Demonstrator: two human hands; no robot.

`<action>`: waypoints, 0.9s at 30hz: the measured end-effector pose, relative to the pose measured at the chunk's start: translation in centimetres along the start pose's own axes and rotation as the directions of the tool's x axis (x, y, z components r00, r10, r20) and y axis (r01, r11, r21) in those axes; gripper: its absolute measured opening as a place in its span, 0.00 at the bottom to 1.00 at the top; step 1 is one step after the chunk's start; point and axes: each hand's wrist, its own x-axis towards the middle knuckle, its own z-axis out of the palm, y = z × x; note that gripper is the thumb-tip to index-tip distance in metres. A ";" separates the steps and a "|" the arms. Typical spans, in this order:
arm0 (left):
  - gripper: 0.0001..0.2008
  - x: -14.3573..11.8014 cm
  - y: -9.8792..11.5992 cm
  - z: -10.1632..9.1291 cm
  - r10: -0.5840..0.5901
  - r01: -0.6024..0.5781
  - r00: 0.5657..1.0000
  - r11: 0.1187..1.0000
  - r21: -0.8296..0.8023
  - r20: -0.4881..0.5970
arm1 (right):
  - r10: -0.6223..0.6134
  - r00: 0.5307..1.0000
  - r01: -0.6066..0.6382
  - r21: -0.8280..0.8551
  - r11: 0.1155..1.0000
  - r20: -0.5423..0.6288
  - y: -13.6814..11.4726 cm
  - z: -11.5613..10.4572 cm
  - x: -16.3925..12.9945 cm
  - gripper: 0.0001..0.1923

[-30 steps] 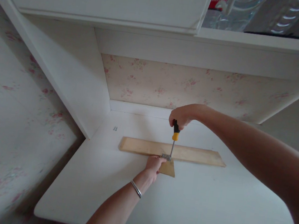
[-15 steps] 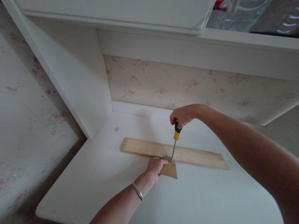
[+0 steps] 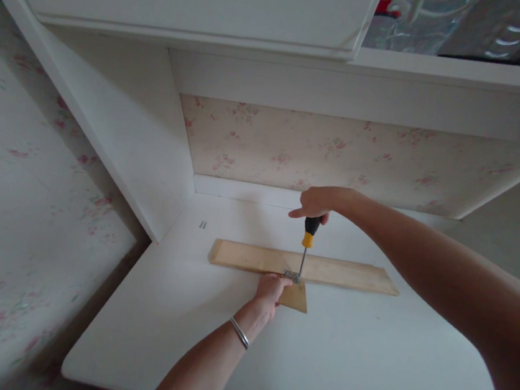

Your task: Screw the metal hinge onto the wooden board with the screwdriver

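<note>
My right hand (image 3: pixel 318 203) is over the top of an upright screwdriver (image 3: pixel 308 241) with a black and yellow handle. One finger sticks out to the left while the palm and other fingers stay on the handle. The shaft's tip meets a small metal hinge (image 3: pixel 292 276), which lies across the edge of a long wooden board (image 3: pixel 349 274) and a short, slanted wooden piece (image 3: pixel 295 297). My left hand (image 3: pixel 272 289) grips this short piece, a finger pressing beside the hinge. Part of the hinge is hidden by that finger.
Small screws (image 3: pixel 203 225) lie on the white desk (image 3: pixel 339 360), left of and behind the board. A white cabinet (image 3: pixel 202 0) overhangs the desk, with clear plastic bottles (image 3: pixel 415 22) on its shelf. A white side panel (image 3: pixel 122 123) stands at the left.
My right hand's fingers have loosened and shifted on the handle, one now pointing left. The screwdriver remains upright on the hinge. My left hand and the boards have hardly moved.
</note>
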 end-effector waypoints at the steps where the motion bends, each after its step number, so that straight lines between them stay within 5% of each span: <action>1: 0.05 0.0 0.0 0.0 -0.001 0.001 1.000 1.000 0.003 0.005 | 0.031 1.000 -0.031 -0.015 0.999 0.003 0.0 0.0 0.0 0.31; 4: 0.07 0.0 0.0 0.0 -0.009 0.009 1.000 1.000 0.009 -0.001 | 0.083 0.995 -0.082 -0.020 0.996 0.050 0.2 -0.1 -0.3 0.26; 8: 0.09 0.3 -0.2 0.0 -0.025 0.025 1.000 0.999 0.020 0.002 | -0.017 0.997 0.012 0.067 0.998 0.069 0.8 -0.1 -0.8 0.15; 12: 0.10 0.5 -0.3 -0.1 -0.016 0.016 1.000 0.999 0.033 0.006 | -0.094 0.984 0.064 0.196 0.978 0.148 1.3 0.1 -0.9 0.18; 15: 0.10 0.4 -0.2 0.0 -0.013 0.012 1.000 0.999 0.045 0.022 | -0.117 0.970 0.087 0.142 0.986 0.214 1.3 0.2 -0.7 0.18; 18: 0.10 0.2 0.0 0.0 -0.005 0.004 1.000 0.999 0.036 0.028 | -0.134 0.972 0.115 0.108 0.987 0.193 1.2 0.3 -0.7 0.21; 23: 0.09 0.4 -0.3 -0.1 0.004 -0.005 1.000 0.999 0.038 0.022 | 0.058 0.992 -0.078 0.176 0.981 0.115 1.0 0.0 -0.6 0.25; 27: 0.09 0.7 -0.6 -0.1 0.002 -0.003 1.000 1.000 0.030 0.025 | 0.021 0.998 -0.028 0.124 0.992 0.057 1.1 -0.1 -0.3 0.20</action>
